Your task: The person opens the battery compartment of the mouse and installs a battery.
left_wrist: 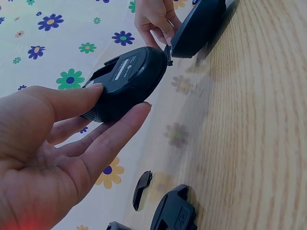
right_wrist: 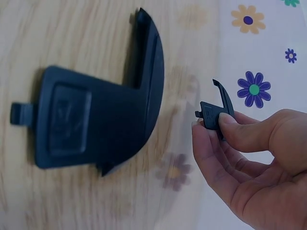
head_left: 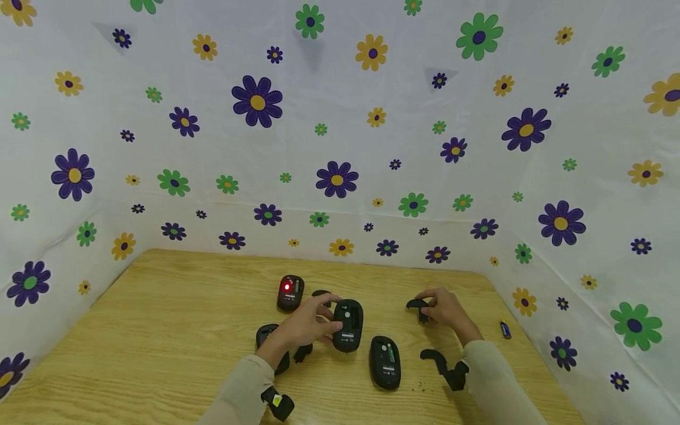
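Note:
My left hand [head_left: 308, 323] holds a black computer mouse [head_left: 349, 342] raised above the table, thumb and fingers on its sides. Its underside faces up with the battery compartment uncovered; the left wrist view shows the mouse [left_wrist: 136, 79] from its side. Farther right, my right hand [head_left: 446, 308] pinches a black battery cover [head_left: 415, 303]. Seen from the right wrist, that cover [right_wrist: 209, 115] sits between thumb and fingers, its small tab sticking out. Another battery cover [right_wrist: 110, 120] lies on the table close to the right wrist camera.
An upturned mouse [head_left: 385, 370] lies front centre, and one with a red light [head_left: 290, 300] behind. My left forearm partly hides another mouse [head_left: 264, 333]. More covers lie near the left hand, including one behind it [head_left: 320, 293]. A battery [head_left: 505, 330] rests at the right.

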Available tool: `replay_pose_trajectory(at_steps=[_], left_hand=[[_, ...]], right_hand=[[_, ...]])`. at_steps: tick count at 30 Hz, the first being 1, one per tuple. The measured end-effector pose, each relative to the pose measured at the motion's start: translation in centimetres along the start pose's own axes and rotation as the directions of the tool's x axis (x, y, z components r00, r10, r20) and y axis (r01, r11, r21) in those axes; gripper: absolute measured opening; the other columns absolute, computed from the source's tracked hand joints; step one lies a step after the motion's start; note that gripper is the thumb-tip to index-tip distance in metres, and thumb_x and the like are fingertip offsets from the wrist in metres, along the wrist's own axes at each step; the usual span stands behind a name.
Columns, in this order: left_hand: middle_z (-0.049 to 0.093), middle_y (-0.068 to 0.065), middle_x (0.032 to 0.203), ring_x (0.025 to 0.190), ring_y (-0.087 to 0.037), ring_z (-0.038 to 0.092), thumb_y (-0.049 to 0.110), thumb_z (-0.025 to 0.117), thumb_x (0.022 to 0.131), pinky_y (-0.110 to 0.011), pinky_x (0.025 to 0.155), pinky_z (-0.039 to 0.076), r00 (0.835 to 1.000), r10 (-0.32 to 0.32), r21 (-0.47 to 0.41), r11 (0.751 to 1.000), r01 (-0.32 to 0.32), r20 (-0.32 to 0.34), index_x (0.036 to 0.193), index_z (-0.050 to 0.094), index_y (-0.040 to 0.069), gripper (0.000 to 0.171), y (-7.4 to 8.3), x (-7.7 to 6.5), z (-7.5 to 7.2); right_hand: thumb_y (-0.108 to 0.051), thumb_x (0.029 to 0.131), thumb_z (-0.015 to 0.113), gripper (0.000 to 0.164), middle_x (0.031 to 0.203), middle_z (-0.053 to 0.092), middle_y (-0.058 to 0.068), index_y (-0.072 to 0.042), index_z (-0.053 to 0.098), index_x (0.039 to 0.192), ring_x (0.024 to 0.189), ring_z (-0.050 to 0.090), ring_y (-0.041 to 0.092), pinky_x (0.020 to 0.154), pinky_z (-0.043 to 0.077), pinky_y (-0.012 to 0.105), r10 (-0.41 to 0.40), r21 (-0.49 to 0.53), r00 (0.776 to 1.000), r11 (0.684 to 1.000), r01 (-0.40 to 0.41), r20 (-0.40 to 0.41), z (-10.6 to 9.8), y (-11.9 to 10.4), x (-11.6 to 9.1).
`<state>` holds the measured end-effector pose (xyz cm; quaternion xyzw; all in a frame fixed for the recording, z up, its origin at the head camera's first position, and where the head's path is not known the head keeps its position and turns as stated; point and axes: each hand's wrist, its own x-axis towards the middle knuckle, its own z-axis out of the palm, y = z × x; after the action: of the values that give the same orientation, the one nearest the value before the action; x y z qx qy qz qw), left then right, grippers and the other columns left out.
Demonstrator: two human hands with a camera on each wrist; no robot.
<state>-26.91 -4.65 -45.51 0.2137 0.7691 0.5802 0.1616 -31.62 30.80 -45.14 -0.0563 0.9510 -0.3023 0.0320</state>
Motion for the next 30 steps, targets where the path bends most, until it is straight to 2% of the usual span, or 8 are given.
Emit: replay_pose_trajectory(at_steps=[10, 23, 30], left_hand=[[0.061, -0.027, 0.125, 0.098, -0.030, 0.075, 0.009, 0.070, 0.098, -0.048, 0.077, 0.066, 1.000, -0.011, -0.017, 1.000, 0.011, 0.001, 0.150, 0.048, 0.009, 0.056, 0.0, 0.1, 0.0], [0.061, -0.026, 0.127, 0.095, -0.028, 0.076, 0.010, 0.070, 0.099, -0.046, 0.077, 0.067, 1.000, -0.006, 0.014, 1.000, 0.006, 0.002, 0.150, 0.049, 0.011, 0.055, 0.0, 0.0, -0.1], [0.060, -0.026, 0.126, 0.102, -0.032, 0.074, 0.010, 0.070, 0.099, -0.046, 0.077, 0.067, 1.000, 0.002, 0.003, 1.000, -0.002, 0.008, 0.150, 0.048, 0.010, 0.056, 0.0, 0.2, -0.1]], right_hand=[[0.010, 0.092, 0.067, 0.032, 0.094, 0.074, 0.027, 0.009, 0.068, 0.124, 0.060, 0.070, 0.021, 0.060, 0.064, 0.035, 0.030, 0.003, 1.000, 1.000, -0.030, 0.003, 0.0, 0.5, 0.3], [0.003, 0.091, 0.071, 0.034, 0.098, 0.074, 0.025, 0.009, 0.067, 0.123, 0.075, 0.072, 0.022, 0.065, 0.063, 0.036, 0.068, -0.025, 0.997, 0.997, -0.067, 0.035, 0.0, 1.5, 0.8], [0.000, 0.091, 0.074, 0.032, 0.094, 0.075, 0.024, 0.009, 0.068, 0.121, 0.070, 0.072, 0.020, 0.064, 0.063, 0.035, 0.062, -0.044, 0.997, 0.997, -0.060, 0.039, -0.1, 1.4, 0.9]])
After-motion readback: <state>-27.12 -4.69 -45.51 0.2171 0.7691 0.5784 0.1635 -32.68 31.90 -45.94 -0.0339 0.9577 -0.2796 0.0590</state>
